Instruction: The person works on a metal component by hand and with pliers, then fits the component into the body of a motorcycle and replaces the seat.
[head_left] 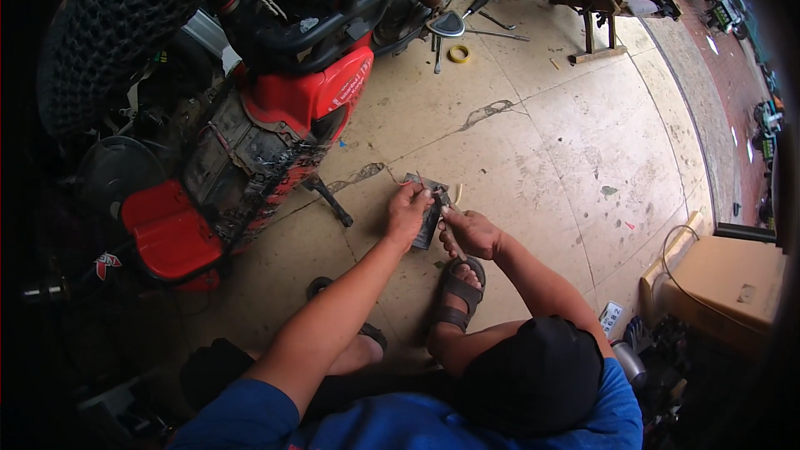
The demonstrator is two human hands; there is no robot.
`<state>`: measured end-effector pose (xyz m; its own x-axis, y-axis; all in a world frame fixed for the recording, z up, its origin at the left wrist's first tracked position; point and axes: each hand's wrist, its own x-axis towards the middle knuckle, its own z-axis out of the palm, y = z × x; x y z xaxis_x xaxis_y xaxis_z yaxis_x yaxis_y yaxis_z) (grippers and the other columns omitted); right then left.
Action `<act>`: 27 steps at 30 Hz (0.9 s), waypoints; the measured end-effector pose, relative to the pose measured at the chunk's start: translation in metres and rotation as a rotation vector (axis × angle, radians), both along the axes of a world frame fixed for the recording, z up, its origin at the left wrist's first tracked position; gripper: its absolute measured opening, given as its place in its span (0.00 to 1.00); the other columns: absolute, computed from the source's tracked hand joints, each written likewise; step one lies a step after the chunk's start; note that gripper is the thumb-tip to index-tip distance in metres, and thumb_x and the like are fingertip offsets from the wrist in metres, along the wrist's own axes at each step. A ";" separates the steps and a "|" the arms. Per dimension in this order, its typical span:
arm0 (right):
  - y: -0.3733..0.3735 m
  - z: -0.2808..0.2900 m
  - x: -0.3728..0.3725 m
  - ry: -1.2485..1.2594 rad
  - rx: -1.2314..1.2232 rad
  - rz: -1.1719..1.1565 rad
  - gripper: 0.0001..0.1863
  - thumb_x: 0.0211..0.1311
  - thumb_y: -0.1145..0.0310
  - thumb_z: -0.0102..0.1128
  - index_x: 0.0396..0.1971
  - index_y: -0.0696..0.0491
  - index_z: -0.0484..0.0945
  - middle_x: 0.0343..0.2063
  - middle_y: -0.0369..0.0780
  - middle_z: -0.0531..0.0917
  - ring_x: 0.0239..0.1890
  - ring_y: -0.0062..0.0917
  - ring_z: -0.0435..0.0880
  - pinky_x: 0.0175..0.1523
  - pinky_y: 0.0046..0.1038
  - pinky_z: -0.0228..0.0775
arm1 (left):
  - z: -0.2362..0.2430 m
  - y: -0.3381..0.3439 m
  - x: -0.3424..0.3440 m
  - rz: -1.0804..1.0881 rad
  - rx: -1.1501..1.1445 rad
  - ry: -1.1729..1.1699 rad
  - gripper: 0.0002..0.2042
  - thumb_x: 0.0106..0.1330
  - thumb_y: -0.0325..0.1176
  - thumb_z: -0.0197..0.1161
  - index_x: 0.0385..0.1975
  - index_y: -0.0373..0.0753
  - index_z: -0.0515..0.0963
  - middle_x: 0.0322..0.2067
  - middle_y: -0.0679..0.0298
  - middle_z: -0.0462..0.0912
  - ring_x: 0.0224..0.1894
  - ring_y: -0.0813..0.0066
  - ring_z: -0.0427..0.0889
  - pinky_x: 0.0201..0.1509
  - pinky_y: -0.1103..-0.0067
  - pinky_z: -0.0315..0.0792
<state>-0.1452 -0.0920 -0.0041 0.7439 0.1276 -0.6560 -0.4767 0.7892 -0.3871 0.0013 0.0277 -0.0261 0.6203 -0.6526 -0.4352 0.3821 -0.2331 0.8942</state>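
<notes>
Low over the floor between my feet, my left hand (406,215) is closed in a pinch on a thin wire (402,184), partly red. My right hand (472,233) is wrapped round a hand tool that looks like pliers (444,199), its head right beside my left fingertips. Below both hands lies a dark flat rectangular piece (422,236), partly covered by my left hand. A short pale strip (458,192) shows just beyond my right hand. My fingers hide where the tool and the wire meet.
A red and black vehicle (308,87) with a knobbly tyre (125,33) fills the left. Farther off on the tiled floor (533,150) lie a yellow tape roll (458,53) and several tools. A wooden stand (597,57) is at the far right, a cardboard box (723,275) nearer.
</notes>
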 end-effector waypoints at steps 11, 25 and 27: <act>0.018 -0.002 0.006 0.207 -1.114 0.135 0.26 0.72 0.48 0.59 0.23 0.56 0.75 0.17 0.37 0.79 0.17 0.24 0.77 0.23 0.31 0.69 | 0.006 0.002 -0.003 -0.015 0.009 -0.074 0.05 0.75 0.32 0.57 0.42 0.39 0.77 0.38 0.69 0.82 0.43 0.80 0.82 0.50 0.80 0.75; 0.015 0.024 -0.002 -0.116 -1.504 0.343 0.20 0.70 0.52 0.61 0.34 0.58 0.82 0.23 0.49 0.85 0.25 0.41 0.85 0.35 0.40 0.76 | 0.043 0.044 0.012 0.141 -0.098 -0.036 0.05 0.74 0.26 0.55 0.40 0.35 0.78 0.36 0.63 0.84 0.38 0.77 0.82 0.44 0.80 0.77; 0.010 0.033 0.000 -0.085 -1.211 0.361 0.21 0.70 0.52 0.60 0.35 0.58 0.82 0.24 0.49 0.84 0.26 0.43 0.84 0.35 0.40 0.75 | 0.047 0.043 0.013 0.107 -0.079 -0.124 0.04 0.75 0.26 0.55 0.41 0.35 0.77 0.36 0.63 0.84 0.37 0.77 0.83 0.42 0.80 0.78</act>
<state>-0.1454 -0.0819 0.0294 0.8375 -0.3154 -0.4463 -0.5286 -0.2598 -0.8082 0.0142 0.0703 0.0212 0.7334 -0.6093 -0.3014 0.2869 -0.1245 0.9498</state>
